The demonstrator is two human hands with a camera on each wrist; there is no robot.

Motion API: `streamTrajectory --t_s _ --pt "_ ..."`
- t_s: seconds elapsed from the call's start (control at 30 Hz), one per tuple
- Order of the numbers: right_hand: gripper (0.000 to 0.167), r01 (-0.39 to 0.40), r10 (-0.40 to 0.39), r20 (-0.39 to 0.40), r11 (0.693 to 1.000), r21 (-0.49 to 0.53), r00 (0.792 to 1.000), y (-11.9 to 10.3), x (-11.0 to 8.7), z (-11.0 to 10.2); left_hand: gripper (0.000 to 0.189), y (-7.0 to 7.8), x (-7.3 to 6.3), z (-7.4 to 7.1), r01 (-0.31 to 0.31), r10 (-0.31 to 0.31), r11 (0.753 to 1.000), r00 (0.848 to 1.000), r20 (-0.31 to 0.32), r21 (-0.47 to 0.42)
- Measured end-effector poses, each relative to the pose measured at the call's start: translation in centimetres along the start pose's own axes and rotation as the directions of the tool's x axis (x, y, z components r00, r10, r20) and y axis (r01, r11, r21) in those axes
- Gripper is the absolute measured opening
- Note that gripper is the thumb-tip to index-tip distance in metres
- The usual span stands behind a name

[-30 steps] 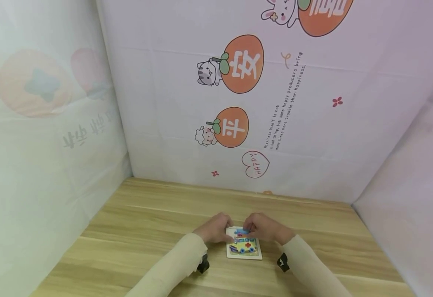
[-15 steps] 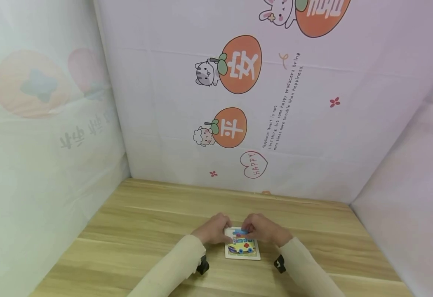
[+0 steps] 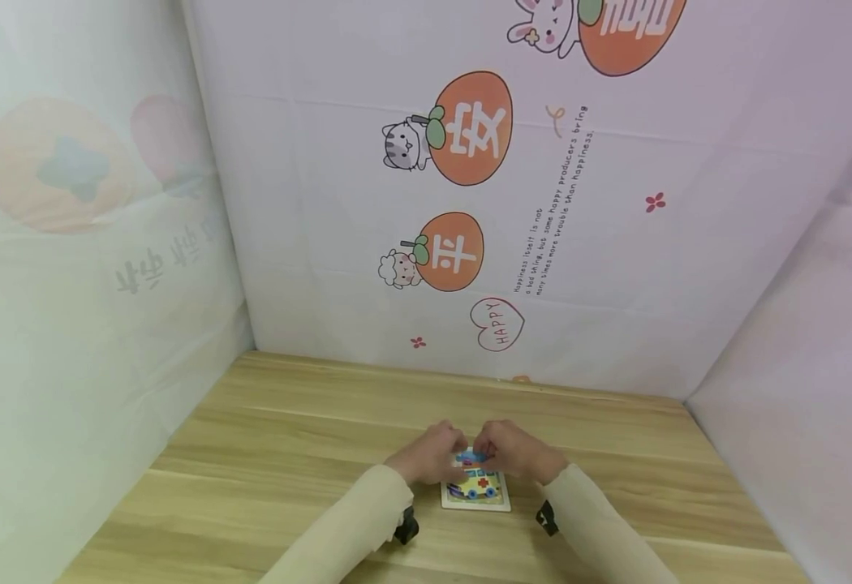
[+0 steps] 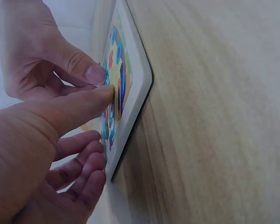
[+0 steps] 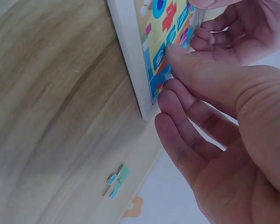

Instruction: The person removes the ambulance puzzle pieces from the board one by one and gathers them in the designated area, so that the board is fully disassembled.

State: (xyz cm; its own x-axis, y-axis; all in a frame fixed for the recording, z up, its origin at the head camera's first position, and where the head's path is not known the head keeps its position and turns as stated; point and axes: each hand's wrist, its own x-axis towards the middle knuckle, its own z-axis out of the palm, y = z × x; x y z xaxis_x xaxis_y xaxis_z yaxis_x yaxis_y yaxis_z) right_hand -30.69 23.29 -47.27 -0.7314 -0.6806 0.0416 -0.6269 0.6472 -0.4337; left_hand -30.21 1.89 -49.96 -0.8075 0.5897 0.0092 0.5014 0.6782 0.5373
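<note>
A jigsaw puzzle (image 3: 479,485) of a yellow ambulance with a red cross lies on the table in its white tray (image 3: 475,508). My left hand (image 3: 426,454) reaches over its left side. In the left wrist view, the left thumb (image 4: 105,94) touches the picture while the other fingers sit relaxed by the tray's far edge. My right hand (image 3: 519,451) is at the far right corner, thumb and fingertips bent around a blue and orange puzzle piece (image 5: 162,74). Fingers partly hide that piece, so its fit in the picture is unclear.
A loose green and blue puzzle piece (image 5: 115,181) lies on the wooden table (image 3: 309,422), beyond the tray. White printed cloth (image 3: 338,268) rises behind the table and along both sides. Black wrist straps (image 3: 406,526) show below the sleeves.
My left hand has shifted slightly right, farther over the puzzle, and its fingers now come close to the right hand. The right hand stays nearly still at the far corner.
</note>
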Motion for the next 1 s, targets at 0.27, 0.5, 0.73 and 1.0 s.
streamTrajectory --t_s 0.27,0.5,0.73,1.0 --pt "0.013 0.000 0.000 0.020 1.000 0.008 1.000 0.17 0.20 -0.26 0.047 -0.11 0.43 0.21 -0.025 0.025 0.997 1.000 0.006 -0.066" --pt "0.019 -0.064 0.062 0.048 0.998 0.029 0.997 0.31 0.30 -0.32 0.046 0.04 0.32 -0.13 -0.006 0.009 0.991 1.000 0.021 -0.132" --pt "0.018 -0.092 0.090 0.067 0.995 0.032 0.994 0.61 0.46 -0.21 0.047 0.13 0.35 -0.11 0.010 -0.006 0.991 0.999 0.031 -0.136" --pt "0.018 -0.108 0.105 0.073 0.993 0.044 0.992 0.46 0.49 -0.30 0.046 0.28 0.30 -0.28 0.017 -0.013 0.989 1.000 0.028 -0.146"
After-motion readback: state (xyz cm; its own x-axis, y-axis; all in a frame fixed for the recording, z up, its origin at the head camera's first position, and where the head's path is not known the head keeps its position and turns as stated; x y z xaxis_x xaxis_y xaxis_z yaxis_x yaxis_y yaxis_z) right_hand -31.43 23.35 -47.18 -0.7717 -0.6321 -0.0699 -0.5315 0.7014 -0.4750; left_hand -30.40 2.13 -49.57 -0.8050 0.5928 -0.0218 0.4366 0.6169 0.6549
